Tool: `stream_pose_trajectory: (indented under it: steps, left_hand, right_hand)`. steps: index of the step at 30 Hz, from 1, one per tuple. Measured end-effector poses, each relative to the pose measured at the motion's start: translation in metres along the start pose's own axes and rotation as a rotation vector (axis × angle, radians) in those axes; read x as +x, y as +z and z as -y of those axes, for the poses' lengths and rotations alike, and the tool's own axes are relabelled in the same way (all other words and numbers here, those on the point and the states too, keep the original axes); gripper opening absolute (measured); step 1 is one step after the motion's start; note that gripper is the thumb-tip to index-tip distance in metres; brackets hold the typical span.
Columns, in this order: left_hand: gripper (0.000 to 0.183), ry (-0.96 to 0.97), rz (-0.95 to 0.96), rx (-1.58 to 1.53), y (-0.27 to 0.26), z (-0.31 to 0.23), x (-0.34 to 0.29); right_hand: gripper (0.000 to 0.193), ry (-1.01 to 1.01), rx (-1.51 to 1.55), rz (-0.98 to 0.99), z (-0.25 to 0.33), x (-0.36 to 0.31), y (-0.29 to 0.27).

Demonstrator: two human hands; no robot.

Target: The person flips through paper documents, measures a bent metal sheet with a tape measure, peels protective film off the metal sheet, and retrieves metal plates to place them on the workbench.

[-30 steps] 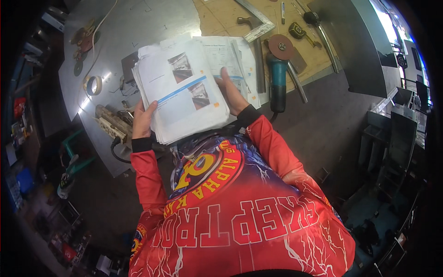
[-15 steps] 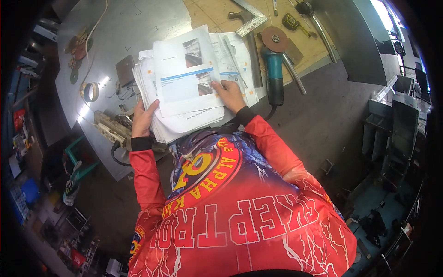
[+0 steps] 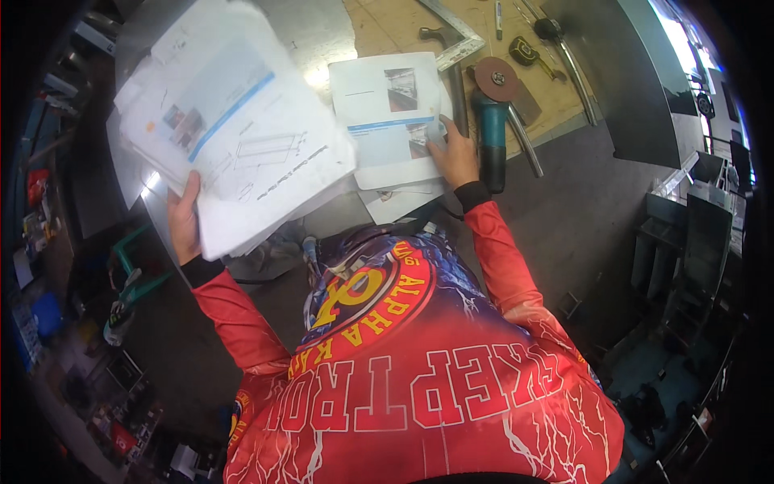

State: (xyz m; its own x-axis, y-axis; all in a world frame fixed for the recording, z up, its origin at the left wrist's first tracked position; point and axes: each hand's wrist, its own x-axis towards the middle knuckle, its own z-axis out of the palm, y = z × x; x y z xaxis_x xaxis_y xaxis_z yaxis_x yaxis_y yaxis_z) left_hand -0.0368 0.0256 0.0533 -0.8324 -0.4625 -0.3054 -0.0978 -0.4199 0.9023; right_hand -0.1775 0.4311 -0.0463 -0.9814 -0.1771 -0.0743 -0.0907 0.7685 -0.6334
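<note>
My left hand [image 3: 185,219] grips the lower left edge of a thick stack of papers [image 3: 278,173], with the thumb on top. The stack is lifted and tilted over the left of the metal-topped table, and its top sheet carries a line drawing, small photos and a blue band. My right hand [image 3: 456,159] holds the right edge of another printed sheet [image 3: 379,93], its thumb on the paper. Under that sheet more paper [image 3: 403,200] shows. Just right of the right hand lies a teal and black angle grinder [image 3: 493,121] with a reddish-brown disc.
Behind the papers are a hammer [image 3: 456,85], a metal square [image 3: 461,50], a tape measure [image 3: 524,52] and a marker [image 3: 498,19] on a wooden board. A bar clamp [image 3: 571,68] and a short metal tube [image 3: 526,141] lie to the right. A green stool [image 3: 137,282] stands lower left.
My left hand has lifted the thick stack and carried it left and upward, apart from the printed sheet. My right hand has shifted right with that sheet.
</note>
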Motion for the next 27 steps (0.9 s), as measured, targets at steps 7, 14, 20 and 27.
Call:
stream_pose_trajectory:
  steps: [7, 14, 20, 27]
  left_hand:
    - [0.044, -0.155, 0.166, -0.012, 0.063, 0.065, 0.012]
    - [0.037, -0.290, 0.319, 0.213, 0.091, 0.135, 0.033]
    - [0.043, -0.343, 0.290, 0.216, 0.080, 0.156, 0.034]
    - [0.037, -0.226, 0.058, 0.409, 0.052, 0.105, 0.026]
  right_hand:
    - [0.069, -0.074, 0.437, -0.340, 0.035, 0.006, -0.019]
    - [0.060, 0.062, 0.543, 0.075, 0.012, 0.016, 0.021]
    - [0.035, 0.241, 0.638, -0.036, -0.016, 0.013, 0.041]
    - [0.037, 0.185, 0.162, -0.119, -0.025, 0.020, 0.005]
